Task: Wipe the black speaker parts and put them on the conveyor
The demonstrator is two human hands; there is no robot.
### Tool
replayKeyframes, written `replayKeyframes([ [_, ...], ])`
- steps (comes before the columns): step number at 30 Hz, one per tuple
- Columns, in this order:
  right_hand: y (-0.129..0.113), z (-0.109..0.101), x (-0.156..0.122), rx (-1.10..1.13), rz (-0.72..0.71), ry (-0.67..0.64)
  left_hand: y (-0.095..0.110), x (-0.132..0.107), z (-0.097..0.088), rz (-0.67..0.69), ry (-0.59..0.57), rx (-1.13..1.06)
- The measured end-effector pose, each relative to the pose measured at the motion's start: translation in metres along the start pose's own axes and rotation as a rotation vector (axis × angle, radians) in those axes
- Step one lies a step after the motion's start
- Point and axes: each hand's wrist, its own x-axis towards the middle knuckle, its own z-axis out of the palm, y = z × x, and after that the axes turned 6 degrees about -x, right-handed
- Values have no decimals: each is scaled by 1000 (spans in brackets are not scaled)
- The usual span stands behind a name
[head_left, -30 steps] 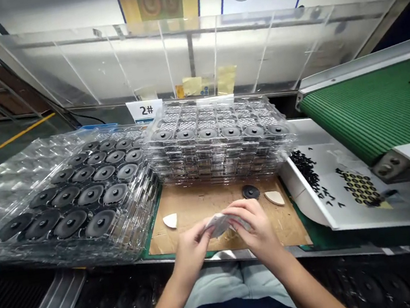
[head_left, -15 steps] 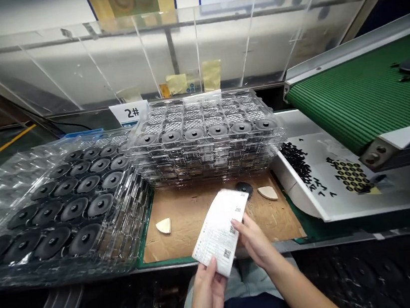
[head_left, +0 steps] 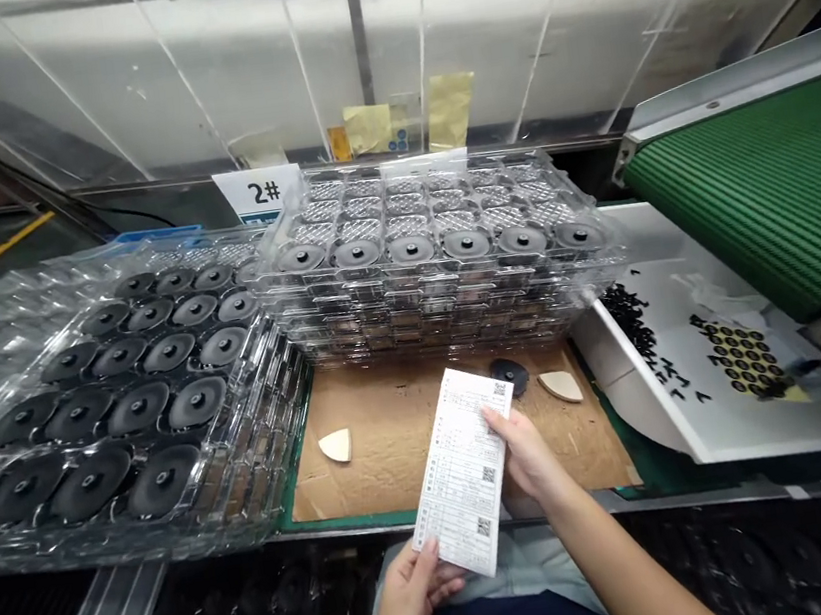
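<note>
Both of my hands hold a long white printed paper slip (head_left: 466, 470) with QR codes, stretched flat above the table's front edge. My left hand (head_left: 409, 597) pinches its lower end with fingers closed. My right hand (head_left: 527, 454) grips its right edge near the top. Under the slip lies a brown cardboard sheet (head_left: 387, 421). On it rest a black speaker disc (head_left: 510, 373) and two pale wedge-shaped pieces (head_left: 337, 445) (head_left: 561, 386).
A stack of clear blister trays (head_left: 438, 284) with black speakers stands behind the cardboard. More trays of speakers (head_left: 127, 395) lie to the left. A white bin (head_left: 701, 390) with small black parts and a green conveyor belt (head_left: 758, 191) are to the right. A "2#" sign (head_left: 259, 192) stands behind.
The folded paper was opened out into a long slip. My left hand dropped toward my lap with its lower end; my right hand holds the upper edge.
</note>
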Motion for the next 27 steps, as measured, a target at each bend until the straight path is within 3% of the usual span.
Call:
replayKeyframes([
  [5, 10, 15, 26, -118, -66, 30, -1, 8, -12, 8, 43, 54],
  [9, 26, 42, 54, -313, -133, 6, 8, 16, -26, 85, 81, 101],
  [15, 45, 83, 75, -713, -389, 96, 20, 26, -36, 113, 164, 112],
  [17, 48, 90, 71, -865, -512, 36, 20, 26, -34, 101, 170, 104],
  [20, 54, 97, 62, -1082, -653, -196, 17, 26, -31, 93, 175, 87],
  [22, 59, 101, 59, -1209, -696, -285, 16, 26, -30, 85, 179, 76],
  [27, 70, 106, 60, -1444, -716, -239, 16, 27, -31, 68, 175, 60],
])
